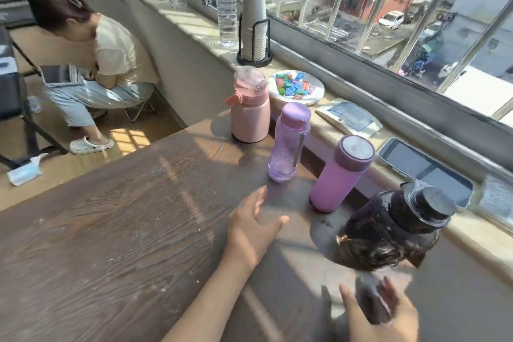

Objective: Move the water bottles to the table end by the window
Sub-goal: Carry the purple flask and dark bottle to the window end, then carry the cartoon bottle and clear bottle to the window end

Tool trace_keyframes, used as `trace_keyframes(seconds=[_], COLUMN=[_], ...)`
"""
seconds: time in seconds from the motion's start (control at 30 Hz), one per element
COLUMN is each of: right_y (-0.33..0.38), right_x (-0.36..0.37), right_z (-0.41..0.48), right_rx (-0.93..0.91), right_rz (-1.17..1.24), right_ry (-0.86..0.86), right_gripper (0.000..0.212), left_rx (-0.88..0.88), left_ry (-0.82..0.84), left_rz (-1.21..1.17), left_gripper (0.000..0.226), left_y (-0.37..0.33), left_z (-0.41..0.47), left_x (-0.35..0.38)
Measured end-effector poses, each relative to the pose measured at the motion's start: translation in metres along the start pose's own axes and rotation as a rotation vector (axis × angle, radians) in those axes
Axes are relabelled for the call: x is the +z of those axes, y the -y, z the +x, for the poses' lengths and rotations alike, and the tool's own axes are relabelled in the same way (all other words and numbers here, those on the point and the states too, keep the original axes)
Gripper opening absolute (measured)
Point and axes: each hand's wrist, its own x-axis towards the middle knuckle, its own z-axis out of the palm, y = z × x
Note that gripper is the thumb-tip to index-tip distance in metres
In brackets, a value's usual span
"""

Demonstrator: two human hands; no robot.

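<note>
Several bottles stand along the window side of the brown wooden table (111, 216): a pink flask (249, 111), a clear purple bottle (288, 144), a matte purple flask (340, 175) and a dark bottle (388, 230) nearest me. My left hand (252, 230) hovers open over the table, just short of the clear purple bottle, touching nothing. My right hand (385, 314) is open just below the dark bottle, fingers spread, blurred and apart from it.
The windowsill (327, 125) holds a clear water bottle (227, 5), a stack of paper cups (254, 25), a plate of coloured pieces (296, 87), a booklet (348, 118) and a phone (424, 169). A person (105, 64) sits at left beyond the table.
</note>
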Motion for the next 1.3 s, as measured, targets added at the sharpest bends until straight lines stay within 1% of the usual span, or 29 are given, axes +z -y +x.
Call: trace_keyframes(seconds=[0.1, 0.2, 0.27, 0.37, 0.47, 0.67, 0.83, 0.97, 1.03, 1.13, 1.17, 1.23, 1.3], right_y=[0.007, 0.031, 0.053, 0.075, 0.097, 0.138, 0.159, 0.159, 0.158, 0.155, 0.153, 0.15, 0.148], right_x=[0.03, 0.085, 0.124, 0.176, 0.232, 0.347, 0.424, 0.47, 0.491, 0.519, 0.526, 0.538, 0.547], right_z=[-0.025, -0.052, -0.067, -0.088, -0.119, -0.205, -0.3, -0.375, -0.407, -0.444, -0.453, -0.466, -0.474], right_rx=[-0.025, -0.078, -0.118, -0.212, -0.305, -0.428, -0.504, -0.549, -0.577, -0.588, -0.582, -0.566, -0.572], right_rz=[-0.091, -0.105, -0.11, -0.127, -0.148, -0.135, -0.114, -0.154, -0.196, -0.212, -0.204, -0.187, -0.185], right_ry=[0.139, 0.232, 0.347, 0.511, 0.688, 1.039, 1.251, 1.423, 1.502, 1.54, 1.538, 1.533, 1.516], right_gripper=[0.068, 0.073, 0.072, 0.069, 0.07, 0.076, 0.079, 0.087, 0.096, 0.105, 0.104, 0.096, 0.084], left_rx=[0.028, 0.007, 0.009, -0.016, -0.05, -0.158, -0.264, -0.37, -0.436, -0.537, -0.559, -0.57, -0.528], left_ry=[-0.068, -0.141, -0.211, -0.343, -0.463, -0.735, -1.048, -1.366, -1.505, -1.599, -1.622, -1.662, -1.704], left_rz=[0.07, 0.072, 0.099, 0.117, 0.122, 0.08, 0.063, 0.039, 0.054, 0.068, 0.067, 0.063, 0.046], left_gripper=[0.076, 0.069, 0.062, 0.055, 0.053, 0.05, 0.046, 0.039, 0.049, 0.073, 0.082, 0.098, 0.108], left_y=[0.009, 0.015, 0.019, 0.026, 0.036, 0.062, 0.089, 0.111, 0.121, 0.132, 0.136, 0.14, 0.14], left_z=[-0.011, -0.023, -0.031, -0.046, -0.07, -0.143, -0.228, -0.292, -0.314, -0.328, -0.329, -0.325, -0.318], left_x=[-0.045, -0.105, -0.147, -0.212, -0.278, -0.393, -0.465, -0.508, -0.522, -0.532, -0.535, -0.542, -0.554])
